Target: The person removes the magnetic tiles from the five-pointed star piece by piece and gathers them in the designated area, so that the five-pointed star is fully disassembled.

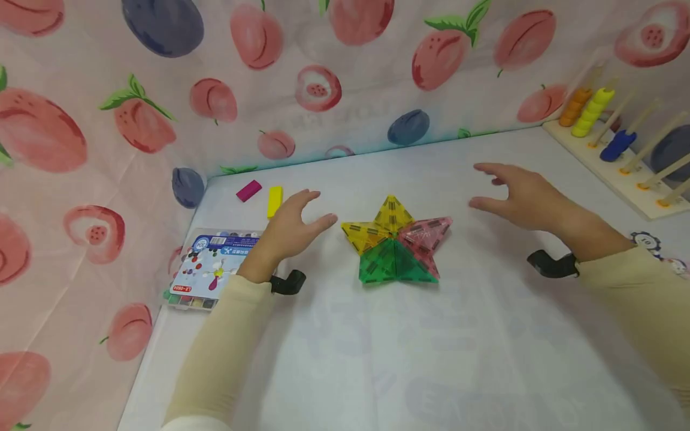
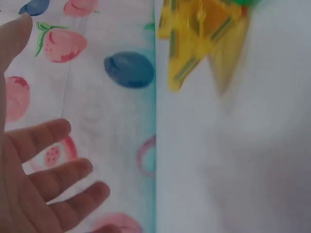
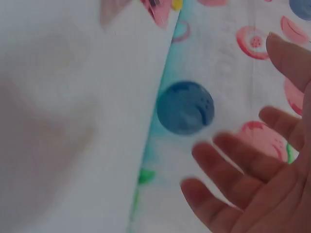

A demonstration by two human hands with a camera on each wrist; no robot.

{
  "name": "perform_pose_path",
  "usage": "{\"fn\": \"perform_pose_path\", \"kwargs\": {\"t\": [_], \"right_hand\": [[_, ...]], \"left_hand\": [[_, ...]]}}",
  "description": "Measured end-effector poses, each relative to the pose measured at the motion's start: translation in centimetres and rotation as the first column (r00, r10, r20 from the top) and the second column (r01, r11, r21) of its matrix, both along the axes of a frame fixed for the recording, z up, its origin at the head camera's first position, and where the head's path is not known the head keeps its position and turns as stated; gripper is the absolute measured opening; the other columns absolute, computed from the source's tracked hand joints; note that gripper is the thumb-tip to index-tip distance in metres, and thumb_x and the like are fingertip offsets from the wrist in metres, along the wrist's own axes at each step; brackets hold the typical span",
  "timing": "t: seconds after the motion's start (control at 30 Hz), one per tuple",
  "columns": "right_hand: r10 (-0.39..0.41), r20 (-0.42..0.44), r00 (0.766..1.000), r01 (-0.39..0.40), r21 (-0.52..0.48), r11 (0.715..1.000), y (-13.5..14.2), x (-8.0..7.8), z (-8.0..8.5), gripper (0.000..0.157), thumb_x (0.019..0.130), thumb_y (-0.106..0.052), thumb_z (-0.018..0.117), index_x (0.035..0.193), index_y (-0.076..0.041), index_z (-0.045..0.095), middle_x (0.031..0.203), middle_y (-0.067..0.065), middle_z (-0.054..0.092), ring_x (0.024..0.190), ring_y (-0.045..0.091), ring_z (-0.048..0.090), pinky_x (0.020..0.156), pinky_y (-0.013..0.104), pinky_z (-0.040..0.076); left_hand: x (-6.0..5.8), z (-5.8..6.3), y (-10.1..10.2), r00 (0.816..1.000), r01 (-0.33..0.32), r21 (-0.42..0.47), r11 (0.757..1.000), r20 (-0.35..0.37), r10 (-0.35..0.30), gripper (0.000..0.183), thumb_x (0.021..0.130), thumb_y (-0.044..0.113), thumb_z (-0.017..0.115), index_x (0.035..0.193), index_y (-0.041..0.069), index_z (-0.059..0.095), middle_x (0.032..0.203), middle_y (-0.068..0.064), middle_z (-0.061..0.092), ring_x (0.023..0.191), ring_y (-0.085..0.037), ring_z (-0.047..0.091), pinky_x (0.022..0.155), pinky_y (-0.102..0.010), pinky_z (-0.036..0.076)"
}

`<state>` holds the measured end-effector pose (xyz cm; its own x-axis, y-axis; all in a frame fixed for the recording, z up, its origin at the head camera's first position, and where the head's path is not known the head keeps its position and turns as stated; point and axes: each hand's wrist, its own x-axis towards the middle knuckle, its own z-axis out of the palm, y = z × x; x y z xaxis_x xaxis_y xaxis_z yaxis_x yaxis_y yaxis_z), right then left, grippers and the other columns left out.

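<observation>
Translucent yel./pink/grn star (image 1: 395, 242): one yel. tip (image 1: 393, 212) twd fruit cloth (image 1: 361, 126), long axis unclear. L grip (image 1: 288, 233), R grip (image 1: 525, 197) spread, empty.

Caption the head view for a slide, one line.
Left hand and right hand, both empty, flank a yellow, pink and green tile star on a white tabletop.

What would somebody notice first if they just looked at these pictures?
Probably the yellow, pink and green star, lying on the white table between the left hand and the right hand. Next, perhaps, the pegged board with bright beads at the far right, and the big fruit-printed cloth behind.
</observation>
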<state>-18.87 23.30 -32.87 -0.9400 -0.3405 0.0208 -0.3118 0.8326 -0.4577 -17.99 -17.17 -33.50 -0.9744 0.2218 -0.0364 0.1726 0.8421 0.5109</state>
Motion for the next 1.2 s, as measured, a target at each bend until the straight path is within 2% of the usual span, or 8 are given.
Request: {"fn": "perform_pose_path", "kwargs": {"t": [0.07, 0.2, 0.37, 0.47, 0.7, 0.83, 1.07, 1.2], "right_hand": [[0.042, 0.068, 0.997, -0.035, -0.111, 0.993, -0.7, 0.2, -1.1, 0.070, 0.080, -0.049, 0.059, 0.136, -0.013, 0.036, 0.127, 0.017, 0.046, 0.109, 0.032, 0.047, 0.084, 0.052, 0.039], [0.110, 0.206, 0.972, -0.054, -0.260, 0.964, -2.0, 0.4, -3.4, 0.056, 0.081, -0.040, 0.064, 0.127, -0.015, 0.045, 0.120, 0.011, 0.052, 0.106, 0.028, 0.051, 0.084, 0.047, 0.042], [0.143, 0.281, 0.949, -0.050, -0.314, 0.948, -3.0, 0.3, -5.5, 0.041, 0.081, -0.033, 0.065, 0.116, -0.015, 0.053, 0.115, 0.007, 0.054, 0.102, 0.026, 0.053, 0.084, 0.046, 0.042], [0.153, 0.288, 0.945, -0.052, -0.329, 0.943, -3.5, 0.1, -6.2, 0.036, 0.081, -0.032, 0.065, 0.111, -0.015, 0.054, 0.110, 0.007, 0.055, 0.098, 0.025, 0.052, 0.079, 0.042, 0.044], [0.114, 0.297, 0.948, -0.015, -0.314, 0.949, -3.9, -0.4, -6.8, 0.028, 0.084, -0.030, 0.063, 0.106, -0.017, 0.053, 0.087, 0.009, 0.056, 0.077, 0.023, 0.049, 0.063, 0.033, 0.044], [0.090, 0.307, 0.947, 0.010, -0.310, 0.951, -3.8, -0.4, -6.8, 0.025, 0.083, -0.027, 0.064, 0.104, -0.017, 0.053, 0.090, 0.008, 0.058, 0.080, 0.022, 0.049, 0.065, 0.033, 0.044], [0.147, 0.348, 0.926, -0.024, -0.334, 0.942, -2.9, -0.8, -6.6, 0.022, 0.086, -0.020, 0.061, 0.104, -0.012, 0.053, 0.095, 0.010, 0.060, 0.084, 0.022, 0.052, 0.069, 0.031, 0.045], [0.106, 0.372, 0.922, 0.013, -0.304, 0.952, -1.4, -0.9, -6.0, 0.023, 0.087, -0.019, 0.060, 0.107, -0.012, 0.052, 0.095, 0.010, 0.059, 0.083, 0.022, 0.053, 0.068, 0.032, 0.046]], "left_hand": [[0.3, -1.0, 0.6, 0.999, 0.022, 0.086, 0.996, 0.030, -0.024, 0.072, 0.075, 0.067, 0.049, 0.135, 0.028, 0.038, 0.142, 0.003, 0.028, 0.129, -0.017, 0.024, 0.100, -0.046, 0.025], [0.4, -3.2, 1.6, 0.993, 0.063, 0.187, 0.980, 0.092, -0.081, 0.067, 0.074, 0.062, 0.057, 0.133, 0.036, 0.038, 0.140, 0.008, 0.030, 0.125, -0.018, 0.032, 0.096, -0.044, 0.031], [0.0, -5.6, 2.7, 0.973, 0.046, 0.324, 0.945, 0.201, -0.116, 0.068, 0.073, 0.052, 0.066, 0.133, 0.032, 0.040, 0.131, 0.006, 0.041, 0.112, -0.017, 0.046, 0.086, -0.039, 0.042], [-0.3, -6.4, 3.3, 0.963, 0.040, 0.355, 0.934, 0.234, -0.131, 0.065, 0.074, 0.046, 0.068, 0.132, 0.027, 0.043, 0.121, 0.004, 0.049, 0.101, -0.014, 0.052, 0.082, -0.035, 0.044], [-1.1, -7.2, 4.3, 0.962, 0.019, 0.344, 0.939, 0.250, -0.111, 0.045, 0.077, 0.040, 0.068, 0.118, 0.030, 0.053, 0.108, 0.006, 0.054, 0.088, -0.015, 0.051, 0.075, -0.031, 0.043], [-1.3, -7.4, 4.4, 0.962, 0.009, 0.356, 0.934, 0.250, -0.105, 0.039, 0.078, 0.037, 0.067, 0.115, 0.031, 0.054, 0.099, 0.004, 0.056, 0.082, -0.017, 0.051, 0.070, -0.030, 0.043], [-1.4, -7.7, 4.3, 0.966, 0.005, 0.358, 0.934, 0.239, -0.096, 0.039, 0.079, 0.036, 0.067, 0.115, 0.031, 0.055, 0.098, 0.004, 0.056, 0.079, -0.016, 0.051, 0.068, -0.030, 0.043], [-1.4, -7.9, 4.2, 0.965, -0.003, 0.364, 0.931, 0.244, -0.092, 0.039, 0.079, 0.037, 0.067, 0.115, 0.031, 0.055, 0.100, 0.005, 0.056, 0.081, -0.016, 0.051, 0.069, -0.029, 0.043]]}}
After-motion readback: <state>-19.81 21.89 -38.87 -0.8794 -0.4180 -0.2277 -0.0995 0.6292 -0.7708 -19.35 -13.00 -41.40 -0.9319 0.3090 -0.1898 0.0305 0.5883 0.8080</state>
